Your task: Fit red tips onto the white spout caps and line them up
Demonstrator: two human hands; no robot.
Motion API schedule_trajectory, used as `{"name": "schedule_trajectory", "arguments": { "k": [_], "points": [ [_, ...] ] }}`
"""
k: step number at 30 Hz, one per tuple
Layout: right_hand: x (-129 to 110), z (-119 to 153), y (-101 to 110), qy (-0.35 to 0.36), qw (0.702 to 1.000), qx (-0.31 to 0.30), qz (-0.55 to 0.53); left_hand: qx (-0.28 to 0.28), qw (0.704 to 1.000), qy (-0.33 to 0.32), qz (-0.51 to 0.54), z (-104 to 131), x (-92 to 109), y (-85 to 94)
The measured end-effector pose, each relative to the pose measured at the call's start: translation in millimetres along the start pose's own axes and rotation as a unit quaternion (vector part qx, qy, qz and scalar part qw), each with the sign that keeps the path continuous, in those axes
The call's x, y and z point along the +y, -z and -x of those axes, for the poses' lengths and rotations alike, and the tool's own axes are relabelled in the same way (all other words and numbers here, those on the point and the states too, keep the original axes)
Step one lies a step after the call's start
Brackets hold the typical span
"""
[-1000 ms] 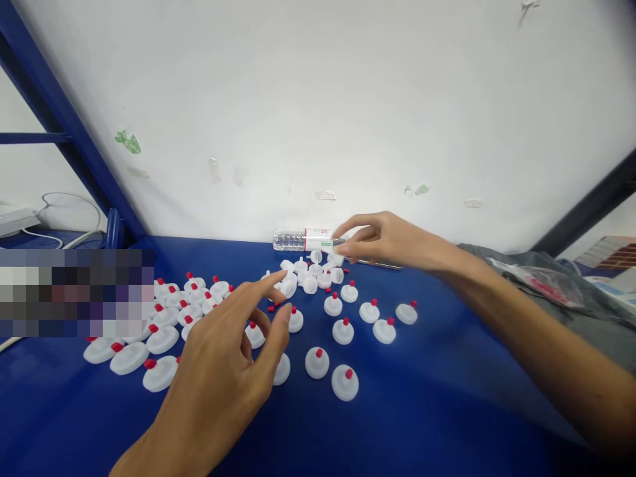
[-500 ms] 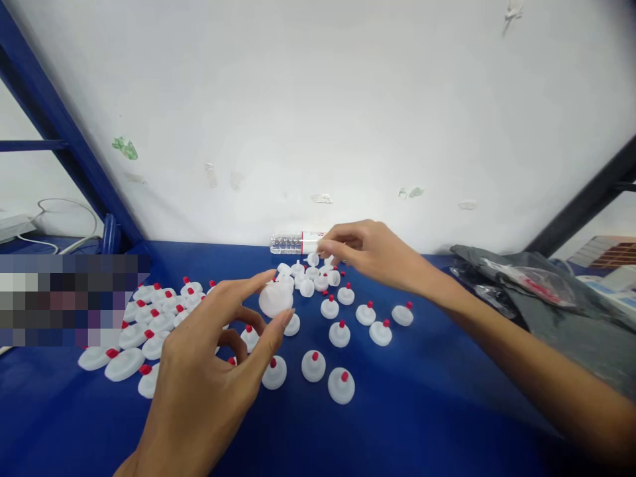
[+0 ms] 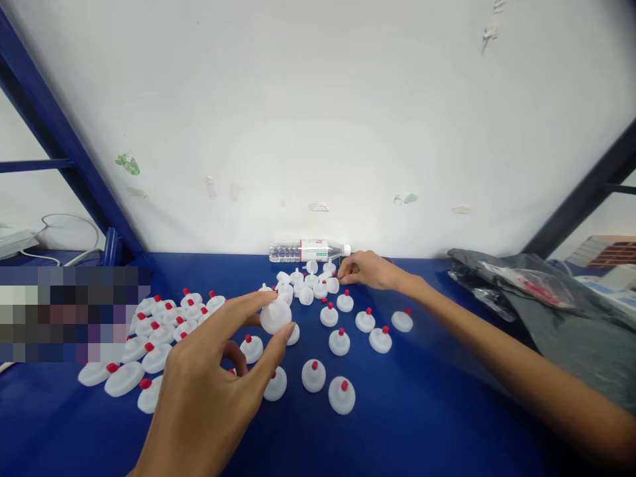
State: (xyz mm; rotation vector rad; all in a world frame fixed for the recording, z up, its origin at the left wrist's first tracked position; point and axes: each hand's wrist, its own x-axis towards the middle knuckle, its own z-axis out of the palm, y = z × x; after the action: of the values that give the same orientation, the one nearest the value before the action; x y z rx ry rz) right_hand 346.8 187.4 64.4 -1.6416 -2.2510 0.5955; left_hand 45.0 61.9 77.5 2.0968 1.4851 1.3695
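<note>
Pinching a white funnel-shaped plastic cap (image 3: 276, 317) between left hand (image 3: 206, 381) thumb and forefinger.
Bunching right hand (image 3: 368, 270) fingers beside loose white caps (image 3: 305, 295), any hold unclear; either side of left hand, red-tipped white caps (image 3: 339, 342); beyond, clear plastic bottle (image 3: 314, 250).

Likely a workshop: white pieces with red caps (image 3: 342, 395) cover a blue desk (image 3: 422, 424) around the left hand (image 3: 213, 377), beneath a scuffed wall (image 3: 318, 119).

- Round caps (image 3: 341, 401): milky white, many with red tips (image 3: 344, 385)
- Desk (image 3: 422, 411): deep blue
- Bottle (image 3: 285, 252): clear; label (image 3: 314, 250) white, red, green
- Wall (image 3: 298, 119): white
- Bag (image 3: 571, 344): dark grey
</note>
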Motion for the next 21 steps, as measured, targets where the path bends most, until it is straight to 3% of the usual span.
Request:
{"name": "schedule_trajectory", "arguments": {
  "k": [9, 18, 21],
  "points": [
    [5.0, 4.1, 13.8, 0.003, 0.999, -0.044, 0.01, -0.05, 0.998, 0.03, -0.017, 3.3, -2.8, -3.0],
    [-0.8, 5.1, 13.3, -0.079, 0.995, -0.046, 0.044, -0.057, 0.997, 0.016, -0.041, 0.8, -5.6, -3.1],
    [-3.7, 6.4, 13.6, -0.077, 0.994, -0.04, 0.069, -0.045, 0.998, -0.002, -0.045, 0.2, -6.8, -4.6]
  ]
}}
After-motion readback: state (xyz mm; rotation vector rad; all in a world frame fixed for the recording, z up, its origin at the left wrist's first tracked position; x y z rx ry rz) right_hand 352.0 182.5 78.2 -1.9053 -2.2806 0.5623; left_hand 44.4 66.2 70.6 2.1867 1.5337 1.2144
